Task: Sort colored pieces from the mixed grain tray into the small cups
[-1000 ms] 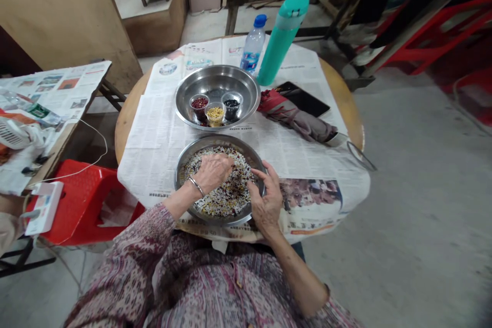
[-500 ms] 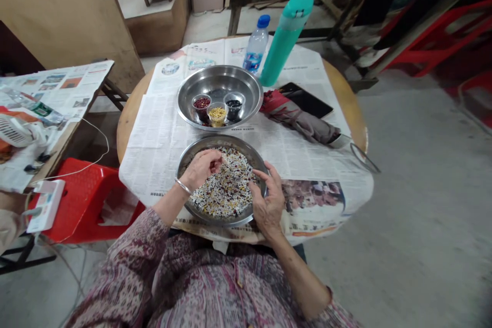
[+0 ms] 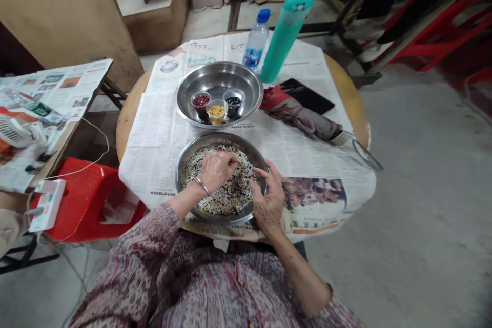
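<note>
A metal basin (image 3: 182, 164) in front of me holds mixed grains and beans (image 3: 226, 197), white, yellow, dark red and black. My left hand (image 3: 219, 170), with a bracelet at the wrist, is over the grains, its fingers pinched together; whatever they hold is too small to make out. At the basin's right rim rests my right hand (image 3: 268, 199), thumb and fingers apart and nothing between them. Behind stands a larger metal basin (image 3: 246, 79) with three clear cups: red beans (image 3: 201, 102), yellow beans (image 3: 217, 111) and black beans (image 3: 232, 104).
Newspaper covers the round table (image 3: 146, 128). Toward the back stand a water bottle (image 3: 255, 41) and a tall teal flask (image 3: 286, 36). A folded umbrella (image 3: 303, 118) and a dark tablet-like device (image 3: 307, 96) lie at the right. A red stool (image 3: 80, 210) is on the left.
My left hand has moved right across the grains, from the basin's left part to its middle, fingers still closed. My right hand has stayed at the rim.
</note>
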### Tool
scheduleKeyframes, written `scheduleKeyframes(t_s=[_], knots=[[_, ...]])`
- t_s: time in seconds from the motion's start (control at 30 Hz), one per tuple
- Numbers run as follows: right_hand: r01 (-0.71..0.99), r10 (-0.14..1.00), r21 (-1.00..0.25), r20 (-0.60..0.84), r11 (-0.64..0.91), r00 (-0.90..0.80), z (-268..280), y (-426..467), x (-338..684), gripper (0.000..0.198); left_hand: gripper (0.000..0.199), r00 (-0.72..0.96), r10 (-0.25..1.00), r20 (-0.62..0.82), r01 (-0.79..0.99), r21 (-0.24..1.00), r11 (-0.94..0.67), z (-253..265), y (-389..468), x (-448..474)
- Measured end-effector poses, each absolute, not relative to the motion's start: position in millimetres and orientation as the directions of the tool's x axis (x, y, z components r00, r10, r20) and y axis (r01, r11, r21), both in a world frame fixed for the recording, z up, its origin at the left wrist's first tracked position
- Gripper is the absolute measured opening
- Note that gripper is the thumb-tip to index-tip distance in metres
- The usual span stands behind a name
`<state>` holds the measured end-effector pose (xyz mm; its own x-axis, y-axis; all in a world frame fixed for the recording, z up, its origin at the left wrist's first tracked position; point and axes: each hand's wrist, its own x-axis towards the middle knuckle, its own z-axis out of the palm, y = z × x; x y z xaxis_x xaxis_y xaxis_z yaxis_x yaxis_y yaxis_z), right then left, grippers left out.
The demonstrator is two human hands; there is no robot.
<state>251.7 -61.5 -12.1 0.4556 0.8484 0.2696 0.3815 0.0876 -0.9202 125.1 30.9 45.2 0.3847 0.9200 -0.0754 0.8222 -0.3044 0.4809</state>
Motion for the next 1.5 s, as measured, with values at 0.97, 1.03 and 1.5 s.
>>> scheduleKeyframes(t_s=[0.97,1.03,1.5], knots=[[0.409,0.852,-0.909,0.278,0.083,0.443,-12,-63,252,0.023,0.014,0.327,0.945,0.028,0.793,0.536,-0.290,48,-28,60],[0.407,0.852,-0.910,0.276,0.083,0.444,-12,-63,252,0.023,0.016,0.358,0.934,0.015,0.835,0.443,-0.327,44,-29,62],[0.409,0.855,-0.909,0.277,0.085,0.438,-11,-64,252,0.023,0.017,0.300,0.947,-0.115,0.908,0.339,-0.247,44,-30,71]])
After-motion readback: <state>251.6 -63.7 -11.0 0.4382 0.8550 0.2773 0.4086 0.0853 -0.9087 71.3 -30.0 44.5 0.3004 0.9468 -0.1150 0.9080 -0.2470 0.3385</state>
